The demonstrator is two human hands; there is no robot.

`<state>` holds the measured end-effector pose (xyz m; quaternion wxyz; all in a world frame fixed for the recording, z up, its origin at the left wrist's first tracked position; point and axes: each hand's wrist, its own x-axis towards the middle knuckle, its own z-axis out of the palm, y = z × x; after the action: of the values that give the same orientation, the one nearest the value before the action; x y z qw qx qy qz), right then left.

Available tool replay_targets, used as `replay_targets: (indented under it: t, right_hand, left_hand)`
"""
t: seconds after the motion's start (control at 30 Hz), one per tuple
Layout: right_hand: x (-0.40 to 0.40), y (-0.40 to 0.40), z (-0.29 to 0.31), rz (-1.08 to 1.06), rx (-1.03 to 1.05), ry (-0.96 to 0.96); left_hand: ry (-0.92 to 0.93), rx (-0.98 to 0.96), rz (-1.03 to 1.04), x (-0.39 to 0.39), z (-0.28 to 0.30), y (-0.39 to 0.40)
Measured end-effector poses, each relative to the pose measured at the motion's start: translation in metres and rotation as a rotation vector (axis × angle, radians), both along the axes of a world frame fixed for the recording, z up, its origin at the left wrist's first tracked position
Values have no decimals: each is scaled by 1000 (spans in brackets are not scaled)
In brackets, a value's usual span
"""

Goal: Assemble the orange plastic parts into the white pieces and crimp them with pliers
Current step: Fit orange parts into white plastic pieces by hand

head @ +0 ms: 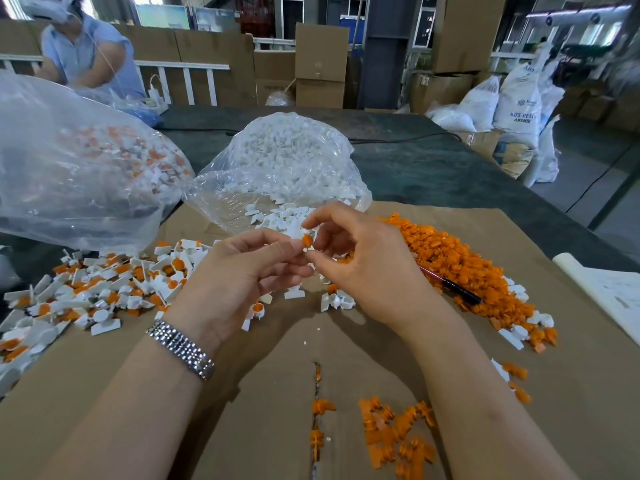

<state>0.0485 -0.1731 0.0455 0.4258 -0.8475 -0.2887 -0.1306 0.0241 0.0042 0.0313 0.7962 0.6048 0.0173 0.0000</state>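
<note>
A small round orange plastic part sits against a white piece, both raised above the cardboard and pinched between fingertips. To the right a long heap of loose orange parts spreads over the cardboard, with a smaller scatter of orange parts nearer the viewer. Loose white pieces spill from the mouth of a clear bag behind. At the left lies a wide pile of assembled white pieces with orange inserts. Dark-handled pliers lie half buried at the heap's edge.
</note>
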Motion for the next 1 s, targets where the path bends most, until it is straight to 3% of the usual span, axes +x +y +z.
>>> replay_targets:
  t: [0.7, 0.9, 1.0]
  right_hand:
    - [-1, -1, 4, -16, 91, 59]
    - [-4, 2, 6, -10, 20, 47]
    - [-2, -4, 9, -15, 40, 159]
  left_hand:
    - [-36, -12, -50, -3, 6, 0]
    - [-88, 175, -26, -5, 7, 0]
    - [-116, 217, -5, -4, 4, 2]
